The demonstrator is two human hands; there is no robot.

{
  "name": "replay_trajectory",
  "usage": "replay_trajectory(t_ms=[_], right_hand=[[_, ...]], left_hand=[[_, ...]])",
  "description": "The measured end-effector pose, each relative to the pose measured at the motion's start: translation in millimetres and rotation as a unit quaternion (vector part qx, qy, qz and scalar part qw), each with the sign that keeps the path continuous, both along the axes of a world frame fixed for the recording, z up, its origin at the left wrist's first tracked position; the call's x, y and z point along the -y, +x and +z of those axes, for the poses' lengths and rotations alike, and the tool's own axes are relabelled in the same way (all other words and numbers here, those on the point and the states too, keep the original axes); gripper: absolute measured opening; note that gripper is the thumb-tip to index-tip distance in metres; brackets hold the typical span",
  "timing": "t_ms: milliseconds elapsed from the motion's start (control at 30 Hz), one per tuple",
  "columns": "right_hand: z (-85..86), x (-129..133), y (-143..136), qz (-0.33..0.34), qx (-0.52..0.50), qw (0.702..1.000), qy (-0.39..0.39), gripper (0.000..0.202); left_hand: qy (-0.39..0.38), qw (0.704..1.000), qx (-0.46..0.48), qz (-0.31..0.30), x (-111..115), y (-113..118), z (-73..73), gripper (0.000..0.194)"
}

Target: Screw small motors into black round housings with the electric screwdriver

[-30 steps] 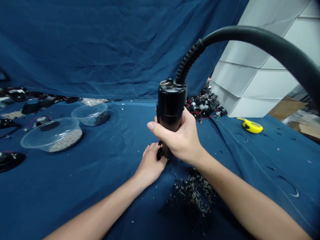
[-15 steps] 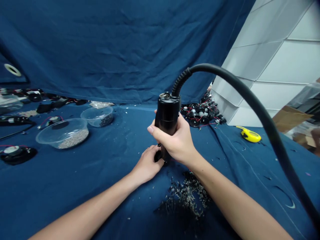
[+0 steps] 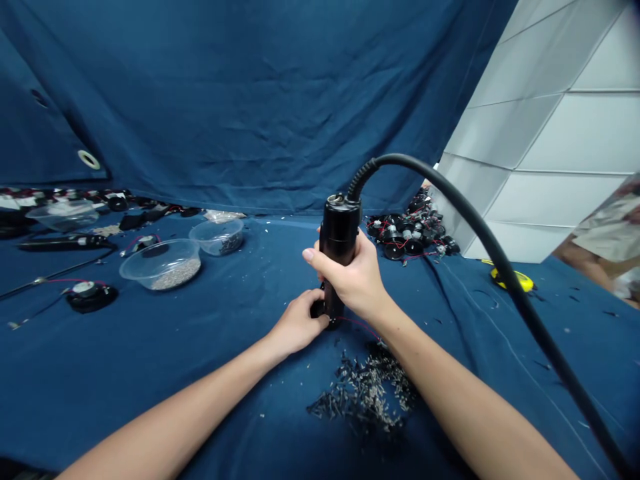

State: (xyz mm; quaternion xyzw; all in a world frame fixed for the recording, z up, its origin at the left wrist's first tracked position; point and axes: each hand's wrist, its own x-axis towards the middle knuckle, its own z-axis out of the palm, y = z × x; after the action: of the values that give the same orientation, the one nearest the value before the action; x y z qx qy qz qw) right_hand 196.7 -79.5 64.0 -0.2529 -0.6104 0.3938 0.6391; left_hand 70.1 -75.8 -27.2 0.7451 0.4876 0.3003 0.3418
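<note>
My right hand (image 3: 353, 273) is wrapped round a black cylindrical power screwdriver (image 3: 340, 230), which stands upright with a thick black cable (image 3: 465, 203) curving from its top to the right. At the tool's lower end my left hand (image 3: 300, 323) pinches a small black part (image 3: 317, 308), mostly hidden by the fingers and the tool. A thin red wire (image 3: 361, 325) runs from there to the right. Just in front of my hands a loose pile of small screws (image 3: 375, 390) lies on the blue cloth (image 3: 235, 373).
Left stand two clear bowls (image 3: 160, 263) (image 3: 217, 238) with small pieces, near a black motor part (image 3: 91, 297) and a black tool (image 3: 67, 243). Behind my right hand lies a heap of wired motors (image 3: 413, 230). A yellow tool (image 3: 515, 279) and white boxes (image 3: 535, 200) are right.
The camera view has shifted left, so the bowls and motor parts appear farther right. My hands keep the same hold on the tool and the black part.
</note>
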Motion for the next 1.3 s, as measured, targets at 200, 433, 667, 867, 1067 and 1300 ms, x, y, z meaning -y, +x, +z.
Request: replay_trajectory(t_ms=[200, 433, 667, 867, 1067, 1300], right_hand=[[0.1, -1, 1, -0.008, -0.004, 1.0, -0.011, 0.034], [-0.2, -1, 0, -0.001, -0.002, 1.0, -0.014, 0.036], [1.4, -1, 5, -0.001, -0.027, 0.999, -0.03, 0.038], [1.5, -10, 16, -0.038, -0.074, 0.995, -0.058, 0.042], [25.6, -8, 37, -0.099, -0.114, 0.988, -0.028, 0.038], [16.7, -33, 116, -0.327, -0.224, 0.893, -0.213, 0.049]], left_hand=[[0.006, 1.0, 0.003, -0.008, -5, -5, -6.1, 0.029], [-0.004, 1.0, 0.021, -0.016, -7, -6, -6.6, 0.029], [0.003, 1.0, 0.009, -0.015, -8, -8, -5.8, 0.033], [0.031, 0.999, 0.0, -0.025, -8, -7, -2.2, 0.028], [0.039, 0.999, -0.02, -0.009, -4, -5, 2.9, 0.022], [0.05, 0.997, -0.05, -0.008, -2, -6, 1.7, 0.025]])
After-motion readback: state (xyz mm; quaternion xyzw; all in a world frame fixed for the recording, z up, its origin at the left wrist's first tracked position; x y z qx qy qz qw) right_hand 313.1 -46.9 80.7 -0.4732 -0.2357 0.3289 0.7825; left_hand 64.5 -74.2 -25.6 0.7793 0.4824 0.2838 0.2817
